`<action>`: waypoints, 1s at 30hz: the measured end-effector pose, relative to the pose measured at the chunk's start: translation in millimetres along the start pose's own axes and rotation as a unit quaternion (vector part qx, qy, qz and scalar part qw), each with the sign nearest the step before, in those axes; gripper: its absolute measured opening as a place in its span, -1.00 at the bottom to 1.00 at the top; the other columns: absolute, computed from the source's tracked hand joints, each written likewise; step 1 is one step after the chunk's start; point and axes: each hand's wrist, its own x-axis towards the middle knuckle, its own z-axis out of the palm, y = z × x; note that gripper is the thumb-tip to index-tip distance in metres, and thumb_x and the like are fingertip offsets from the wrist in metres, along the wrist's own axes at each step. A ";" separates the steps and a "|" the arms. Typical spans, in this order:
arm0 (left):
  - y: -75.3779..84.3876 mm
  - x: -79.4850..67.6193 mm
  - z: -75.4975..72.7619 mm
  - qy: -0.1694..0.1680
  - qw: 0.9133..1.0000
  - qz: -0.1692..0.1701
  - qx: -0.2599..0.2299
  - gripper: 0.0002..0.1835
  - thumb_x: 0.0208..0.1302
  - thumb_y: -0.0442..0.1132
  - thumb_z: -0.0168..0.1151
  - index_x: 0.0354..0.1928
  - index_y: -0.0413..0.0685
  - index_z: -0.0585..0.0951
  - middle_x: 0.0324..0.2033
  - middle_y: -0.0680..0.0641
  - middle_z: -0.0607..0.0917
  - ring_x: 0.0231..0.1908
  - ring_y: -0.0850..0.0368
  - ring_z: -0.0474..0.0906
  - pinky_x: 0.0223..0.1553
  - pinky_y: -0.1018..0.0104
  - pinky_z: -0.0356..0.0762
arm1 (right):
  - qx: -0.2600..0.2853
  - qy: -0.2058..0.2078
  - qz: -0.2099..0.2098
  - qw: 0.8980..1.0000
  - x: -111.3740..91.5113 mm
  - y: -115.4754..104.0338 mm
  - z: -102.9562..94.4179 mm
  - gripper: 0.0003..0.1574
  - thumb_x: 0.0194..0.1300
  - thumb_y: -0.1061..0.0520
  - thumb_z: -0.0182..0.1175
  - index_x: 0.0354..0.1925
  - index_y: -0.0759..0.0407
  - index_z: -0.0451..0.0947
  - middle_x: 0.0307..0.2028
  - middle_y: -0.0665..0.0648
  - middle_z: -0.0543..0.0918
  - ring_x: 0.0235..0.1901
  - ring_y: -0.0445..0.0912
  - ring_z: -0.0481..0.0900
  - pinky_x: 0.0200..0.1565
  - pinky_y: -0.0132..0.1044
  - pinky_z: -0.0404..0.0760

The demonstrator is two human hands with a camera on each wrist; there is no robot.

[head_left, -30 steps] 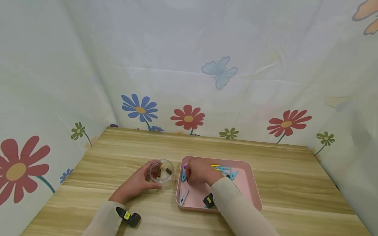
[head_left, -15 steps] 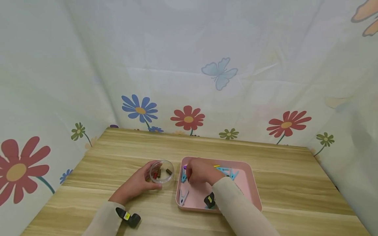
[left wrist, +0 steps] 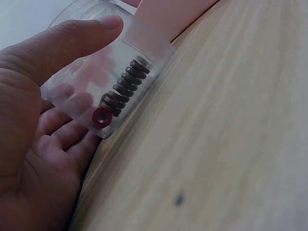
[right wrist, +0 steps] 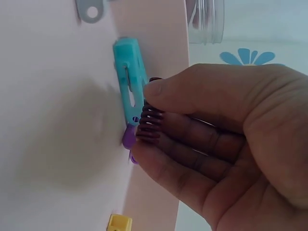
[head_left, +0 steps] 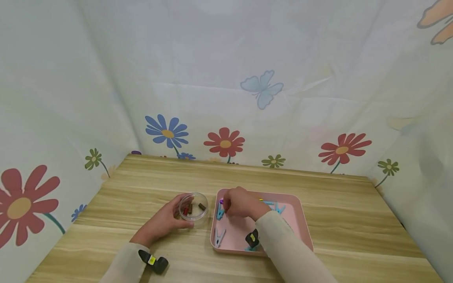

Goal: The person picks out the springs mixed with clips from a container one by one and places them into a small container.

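My left hand holds a small clear plastic jar on the wooden table, thumb on one side and fingers round the other. Inside the jar lie a few coil springs: brown ones and a red one. Over the left part of the pink tray, my right hand pinches a dark reddish coil spring between thumb and forefinger. Just beyond the spring, a turquoise clothespin and a purple piece lie by the tray wall. In the head view the right hand hides its spring.
Also in the tray are a grey clothespin at the near left, a light blue clothespin at the right and a yellow piece. Left of the tray stands the jar, a short gap away. A flower-printed sheet rises behind the table.
My right hand has shifted slightly up and away from the tray's near side. The left hand and the jar have stayed in place.
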 end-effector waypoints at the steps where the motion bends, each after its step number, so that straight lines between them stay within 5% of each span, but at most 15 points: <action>1: 0.1 -0.1 0.0 0.001 1.000 -0.003 -0.001 -0.07 -0.07 -0.08 0.56 0.37 0.22 0.27 0.39 0.02 0.37 0.43 0.01 0.20 0.43 -0.07 0.10 | -0.002 0.001 -0.002 1.000 0.2 0.0 -0.2 -0.87 0.13 0.22 0.39 -0.38 0.00 0.65 -0.45 -0.08 0.60 -0.39 -0.13 0.52 -0.33 -0.37 0.57; 30: -1.1 -1.3 -1.8 -0.007 1.000 0.009 -0.012 -0.10 -0.04 -0.05 0.54 0.35 0.28 0.27 0.39 0.01 0.37 0.44 0.03 0.19 0.44 -0.02 0.07 | -0.033 0.024 -0.040 0.998 -6.4 -11.5 -13.2 -0.92 0.19 0.17 0.35 -0.29 0.05 0.65 -0.45 -0.08 0.58 -0.41 -0.17 0.49 -0.35 -0.42 0.54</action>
